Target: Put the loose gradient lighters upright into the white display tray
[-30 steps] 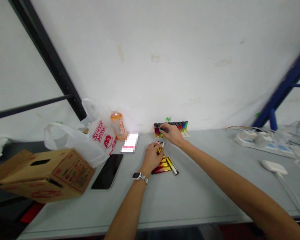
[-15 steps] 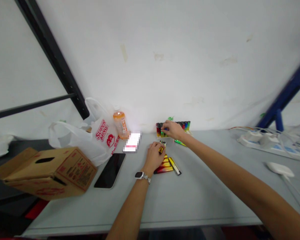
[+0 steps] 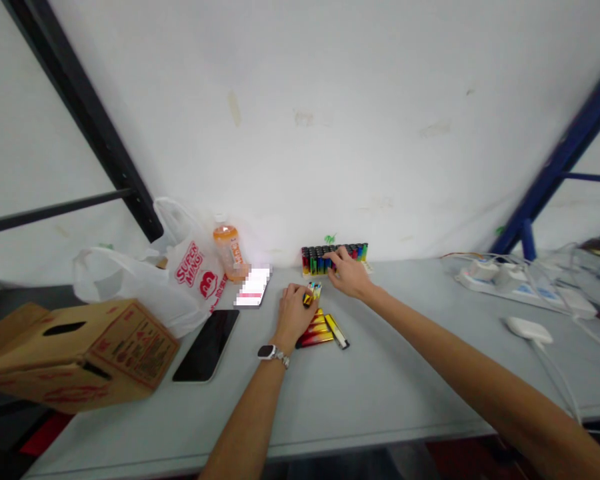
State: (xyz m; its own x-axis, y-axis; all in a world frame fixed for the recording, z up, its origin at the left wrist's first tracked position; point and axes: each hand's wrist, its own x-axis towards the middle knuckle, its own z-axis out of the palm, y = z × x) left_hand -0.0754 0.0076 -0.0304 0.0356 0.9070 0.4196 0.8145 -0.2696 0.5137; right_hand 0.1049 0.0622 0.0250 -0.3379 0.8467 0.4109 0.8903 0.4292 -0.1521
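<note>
A tray of upright lighters (image 3: 313, 262) in several colours, with dark tops, stands against the wall. At its front row is my right hand (image 3: 349, 273), its thumb and bent fingers around a blue lighter (image 3: 329, 265) there. Closer to me, my left hand (image 3: 296, 312) curls its fingers around a gold lighter (image 3: 307, 299), only partly visible. Beside that hand several red-and-gold lighters (image 3: 317, 333) lie in a row. A yellow lighter (image 3: 336, 331) lies askew to their right, and lighters with silvery ends (image 3: 315, 288) show just beyond the left fingers.
Left on the grey table (image 3: 380, 400) are a black phone (image 3: 207, 347), a cardboard box (image 3: 90, 353), a white plastic bag (image 3: 190, 293), an orange drink bottle (image 3: 231, 250) and a blurred white item (image 3: 253, 287). A power strip (image 3: 520, 287) and white charger (image 3: 530, 330) with cables lie right.
My right hand has moved slightly toward me and right along the tray, and its fingers have shifted at the front row. My left hand keeps its place. The camera view has turned slightly right.
</note>
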